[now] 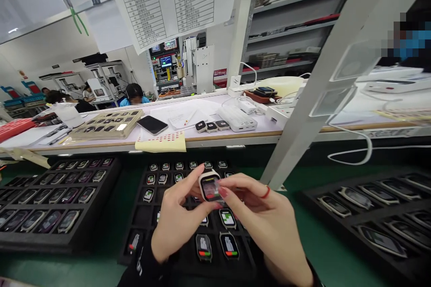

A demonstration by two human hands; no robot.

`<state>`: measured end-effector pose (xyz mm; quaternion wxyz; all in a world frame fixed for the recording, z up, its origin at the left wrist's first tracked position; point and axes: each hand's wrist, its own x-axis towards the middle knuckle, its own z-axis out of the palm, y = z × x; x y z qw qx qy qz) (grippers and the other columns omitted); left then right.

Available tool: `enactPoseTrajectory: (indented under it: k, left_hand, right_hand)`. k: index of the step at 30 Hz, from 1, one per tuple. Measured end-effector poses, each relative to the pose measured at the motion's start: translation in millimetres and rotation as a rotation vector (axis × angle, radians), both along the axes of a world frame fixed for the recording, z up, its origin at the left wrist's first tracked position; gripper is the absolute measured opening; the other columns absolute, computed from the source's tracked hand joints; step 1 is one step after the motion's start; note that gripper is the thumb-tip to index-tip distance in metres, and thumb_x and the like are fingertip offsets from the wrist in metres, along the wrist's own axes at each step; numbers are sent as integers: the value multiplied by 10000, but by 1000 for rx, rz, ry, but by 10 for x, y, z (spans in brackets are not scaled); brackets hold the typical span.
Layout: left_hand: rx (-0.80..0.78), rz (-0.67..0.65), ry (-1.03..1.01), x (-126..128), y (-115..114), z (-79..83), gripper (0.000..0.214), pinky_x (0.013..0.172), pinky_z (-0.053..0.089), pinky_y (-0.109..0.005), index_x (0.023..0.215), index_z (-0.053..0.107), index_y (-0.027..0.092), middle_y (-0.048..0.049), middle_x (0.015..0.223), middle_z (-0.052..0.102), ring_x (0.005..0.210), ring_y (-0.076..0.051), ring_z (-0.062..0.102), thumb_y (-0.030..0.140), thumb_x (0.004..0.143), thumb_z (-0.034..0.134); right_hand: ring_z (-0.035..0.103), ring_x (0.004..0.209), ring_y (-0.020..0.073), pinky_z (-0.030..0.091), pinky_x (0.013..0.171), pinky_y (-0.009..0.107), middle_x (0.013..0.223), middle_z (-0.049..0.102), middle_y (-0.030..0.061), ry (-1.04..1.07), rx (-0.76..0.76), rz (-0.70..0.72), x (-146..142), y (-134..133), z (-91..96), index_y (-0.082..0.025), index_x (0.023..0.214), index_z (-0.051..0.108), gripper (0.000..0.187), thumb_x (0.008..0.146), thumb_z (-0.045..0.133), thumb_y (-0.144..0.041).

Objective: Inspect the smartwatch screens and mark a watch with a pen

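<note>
A pale-framed smartwatch point(210, 187) without a strap is held up over the middle tray, its lit screen facing me. My left hand point(183, 213) grips it by the left and lower edges between thumb and fingers. Thumb and forefinger of my right hand point(262, 210) pinch together at the screen's right side; a shiny, see-through patch shows there, but I cannot tell whether it is a film or a reflection. Below both hands lies a black foam tray point(139, 228) with several lit watches in its slots, such as the watch point(229, 245) near the front. My hands hide part of the tray.
More black trays of watches flank it, a left tray point(43, 244) and a right tray point(323, 224). A slanted metal post point(296, 134) rises on the right. On the shelf beyond are a phone point(152, 125), a beige tray point(107, 124) and a white power bank point(237, 119).
</note>
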<state>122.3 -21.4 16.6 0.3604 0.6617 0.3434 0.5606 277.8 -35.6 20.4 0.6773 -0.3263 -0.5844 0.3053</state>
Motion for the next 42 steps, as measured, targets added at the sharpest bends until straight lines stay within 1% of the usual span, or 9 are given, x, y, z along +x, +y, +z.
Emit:
enactPoseTrajectory:
  k: [2,5,9,15,23,30,36,42]
  left_hand:
    - [-17,-6,-17,7,-16,16,632,796,635,-240,1299,679,307,39,903,791,763,-143,742,86,729,837]
    - [-22,2,-20,6,-33,33,629,773,648,-248,1284,692,295,37,878,793,735,-151,744,68,715,834]
    - [-23,26,0,3,-37,27,595,771,660,-281,1280,699,274,12,882,795,732,-174,750,99,728,836]
    - [-14,-3,-59,25,-30,-5,651,761,649,-228,1275,696,331,49,890,794,740,-142,745,42,707,831]
    - [-28,-6,-58,25,-34,-9,666,775,656,-245,1278,694,334,41,908,795,742,-152,750,28,702,831]
    - [3,-8,-77,31,-28,-8,675,768,645,-204,1266,700,348,51,918,796,742,-132,746,25,691,844]
    - [-37,-8,-101,42,-50,17,696,748,616,-148,1253,704,358,71,923,796,741,-98,734,-30,686,813]
    - [-31,1,-110,41,-52,18,717,755,606,-135,1238,705,396,87,921,791,742,-86,734,-52,685,797]
  right_hand:
    - [678,736,168,557,641,205,876,721,-2,1,-11,-24,-25,0,-23,-277,902,768,118,910,738,-164]
    - [673,718,176,553,619,216,849,714,7,-13,1,-26,-33,1,-35,-254,867,751,104,914,724,-164]
    - [663,688,167,542,580,199,818,700,4,-26,37,-63,-47,15,-34,-251,855,743,115,901,714,-149]
    - [654,690,152,542,583,175,789,672,-6,-4,46,-88,-90,32,-65,-242,849,718,115,916,706,-150]
    - [642,689,142,519,590,178,797,667,-17,-22,39,-84,-89,20,-60,-249,851,704,126,927,696,-148]
    - [647,709,124,526,608,144,802,660,-32,-22,65,-75,-99,31,-73,-252,862,692,144,933,676,-128]
    - [636,699,115,525,607,127,791,652,-34,-27,78,-87,-103,42,-86,-246,860,679,151,935,664,-116]
    - [622,718,117,517,613,150,821,643,-36,-41,115,-117,-129,54,-110,-248,884,672,160,934,656,-98]
